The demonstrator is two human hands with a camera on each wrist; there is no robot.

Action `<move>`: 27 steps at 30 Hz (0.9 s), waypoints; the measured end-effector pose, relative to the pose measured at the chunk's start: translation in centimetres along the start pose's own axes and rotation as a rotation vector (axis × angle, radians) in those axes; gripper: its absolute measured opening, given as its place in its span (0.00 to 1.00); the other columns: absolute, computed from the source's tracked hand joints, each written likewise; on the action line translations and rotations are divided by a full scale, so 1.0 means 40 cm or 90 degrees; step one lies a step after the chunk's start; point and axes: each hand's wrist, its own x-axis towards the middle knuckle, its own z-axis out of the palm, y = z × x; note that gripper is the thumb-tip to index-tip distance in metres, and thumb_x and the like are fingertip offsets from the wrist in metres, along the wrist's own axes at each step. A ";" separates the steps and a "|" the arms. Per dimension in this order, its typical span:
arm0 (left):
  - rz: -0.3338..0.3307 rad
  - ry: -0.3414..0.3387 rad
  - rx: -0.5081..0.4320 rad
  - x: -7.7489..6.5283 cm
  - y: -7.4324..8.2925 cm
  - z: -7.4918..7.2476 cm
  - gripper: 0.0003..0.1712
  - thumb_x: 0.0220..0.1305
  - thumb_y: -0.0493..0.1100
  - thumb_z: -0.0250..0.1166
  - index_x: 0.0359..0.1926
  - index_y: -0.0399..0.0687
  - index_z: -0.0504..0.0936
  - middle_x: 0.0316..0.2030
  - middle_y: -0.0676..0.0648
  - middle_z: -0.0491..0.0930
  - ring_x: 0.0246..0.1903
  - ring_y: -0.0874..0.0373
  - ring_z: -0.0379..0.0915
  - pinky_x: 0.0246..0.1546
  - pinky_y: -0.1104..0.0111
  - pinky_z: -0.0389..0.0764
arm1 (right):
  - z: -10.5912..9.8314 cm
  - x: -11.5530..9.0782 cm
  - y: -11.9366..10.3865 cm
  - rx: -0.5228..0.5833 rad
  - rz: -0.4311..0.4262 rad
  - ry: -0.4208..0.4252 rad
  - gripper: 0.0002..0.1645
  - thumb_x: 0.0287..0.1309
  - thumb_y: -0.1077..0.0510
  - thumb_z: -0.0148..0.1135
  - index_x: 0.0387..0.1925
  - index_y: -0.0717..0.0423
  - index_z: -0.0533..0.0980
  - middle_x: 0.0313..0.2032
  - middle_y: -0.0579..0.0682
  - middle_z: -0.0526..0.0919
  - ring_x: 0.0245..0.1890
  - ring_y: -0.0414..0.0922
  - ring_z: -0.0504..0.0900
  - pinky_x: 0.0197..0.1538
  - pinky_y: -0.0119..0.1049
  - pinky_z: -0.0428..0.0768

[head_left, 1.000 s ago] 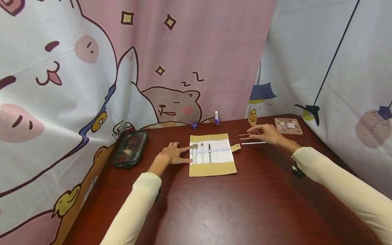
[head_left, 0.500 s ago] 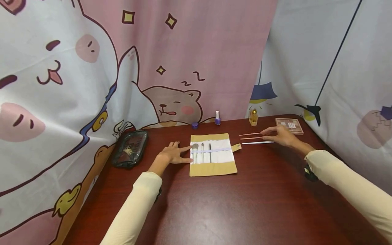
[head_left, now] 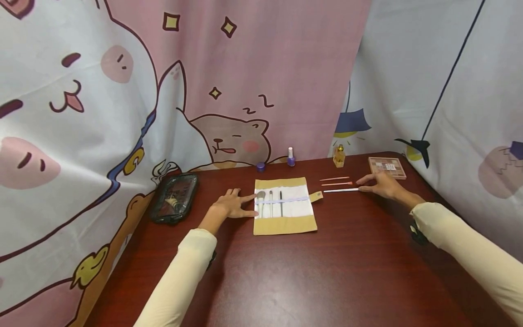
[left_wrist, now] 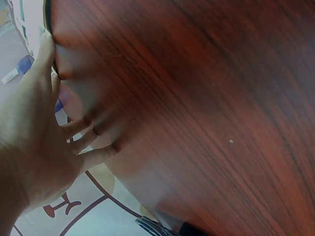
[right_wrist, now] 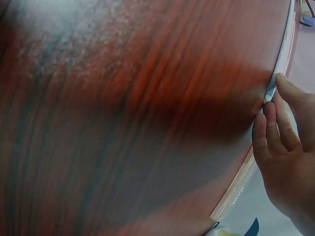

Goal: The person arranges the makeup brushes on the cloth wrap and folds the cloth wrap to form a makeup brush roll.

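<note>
White stick [head_left: 341, 190] is lying right of the roll [head_left: 284, 226], left end pointing at the flap [head_left: 316, 196], far end reaching the right hand [head_left: 385, 186]. Thumb and fingers are sitting about that end; can't tell if they're actually pinching. Going for the end is probably about getting purchase on something thin and low.

Two pink sticks, near [head_left: 336, 184] and far [head_left: 334, 178], are lying roughly parallel beyond it, apart from each other, so each is easy to pick out.

Roll is lying unfolded, three brushes [head_left: 271, 206] standing side by side in its left half, a lilac band [head_left: 300, 199] crossing them, I'd guess to stop them sliding. Left hand [head_left: 230, 204] is gripping nothing: fingers spreading, thumb and index resting on the roll's left edge, likely pinning it flat.

Farther out: pouch [head_left: 169, 219] is lying at left; tub [head_left: 260, 167], polish [head_left: 291, 157], gold bottle [head_left: 338, 156] and palette [head_left: 387, 168] are lining the back, leaving working space up front.

Table [head_left: 278, 272] is dark red wood grain, shining in front. Cartoon curtain [head_left: 302, 68] is hanging behind and down both sides, walling it in.
</note>
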 end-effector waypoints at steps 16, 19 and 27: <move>0.002 -0.004 -0.001 0.001 -0.004 0.001 0.48 0.66 0.82 0.50 0.82 0.78 0.52 0.80 0.35 0.50 0.78 0.37 0.46 0.67 0.41 0.68 | 0.009 0.002 -0.002 -0.024 -0.030 -0.012 0.08 0.61 0.57 0.76 0.41 0.56 0.90 0.42 0.56 0.90 0.40 0.50 0.83 0.45 0.47 0.78; 0.001 -0.005 -0.002 -0.001 -0.004 0.000 0.48 0.66 0.82 0.51 0.82 0.78 0.52 0.80 0.35 0.50 0.78 0.37 0.46 0.67 0.41 0.68 | -0.004 -0.003 -0.008 -0.016 -0.043 -0.017 0.08 0.63 0.56 0.74 0.42 0.55 0.89 0.43 0.55 0.90 0.44 0.51 0.84 0.48 0.49 0.78; 0.001 -0.002 0.000 0.003 -0.003 0.002 0.48 0.66 0.82 0.51 0.82 0.78 0.53 0.79 0.34 0.51 0.78 0.37 0.47 0.67 0.42 0.69 | -0.054 0.001 -0.028 0.088 -0.022 -0.049 0.12 0.66 0.58 0.71 0.46 0.61 0.86 0.39 0.56 0.88 0.31 0.43 0.80 0.33 0.33 0.76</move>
